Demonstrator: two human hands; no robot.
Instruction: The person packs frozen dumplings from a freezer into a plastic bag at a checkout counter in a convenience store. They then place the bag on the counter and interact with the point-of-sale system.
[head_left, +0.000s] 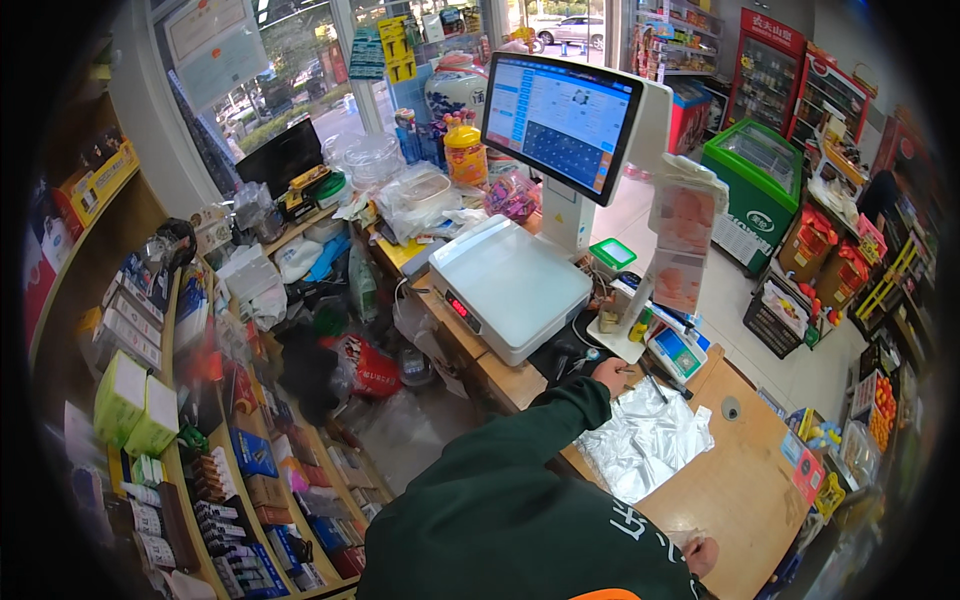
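Note:
My left arm, in a dark green sleeve, stretches across the counter [690,490]. At its end my left hand [608,376] is closed by the scale, around a thin dark thing too small to make out. Just below that hand lies a crumpled stack of silvery-white plastic bags [645,440]. Low in the picture, my right hand [701,556] rests near the counter's front edge, its fingers curled. A bit of pale material shows beside it; what it holds, if anything, is hidden. My sleeve and body cover part of this hand.
A white flat-topped scale [510,285] with a tilted screen [562,120] stands left of my left hand. A small payment device [677,352] sits beyond the bags. Crowded shelves [230,470] line the left. Across the floor stands a green chest freezer [752,190].

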